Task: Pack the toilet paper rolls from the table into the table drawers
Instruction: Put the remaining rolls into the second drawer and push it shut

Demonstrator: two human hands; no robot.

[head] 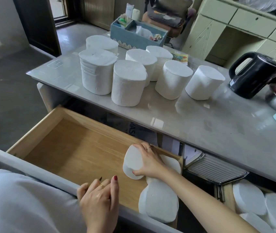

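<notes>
In the open wooden drawer point(76, 148) below the bench point(201, 125), the right hand point(148, 163) had its grip closed around a toilet paper roll point(132, 163), fingers curled over the top edge and thumb on the near side, holding it at the drawer's right end. Two more rolls sat against that same end: one point(159, 200) in the near corner, and another point(172, 163) mostly hidden behind the wrist. The left hand point(100, 199) rested on the drawer's front edge, fingers relaxed and holding nothing. Seven rolls point(128, 83) stood upright on the bench, clustered between a blue organiser box point(133, 37) and a black electric kettle point(255, 74). A second drawer point(228, 195) to the right already held several rolls.

The likely trouble, as I judged it, lay in the packing itself. The held roll was tilted, not yet seated; released that way it could topple leftward across the bare drawer floor. These soft rolls squash easily, so pressing one hard against its neighbours could deform it. Rolls left proud of the drawer's rim might catch on the bench's underside when it closes
</notes>
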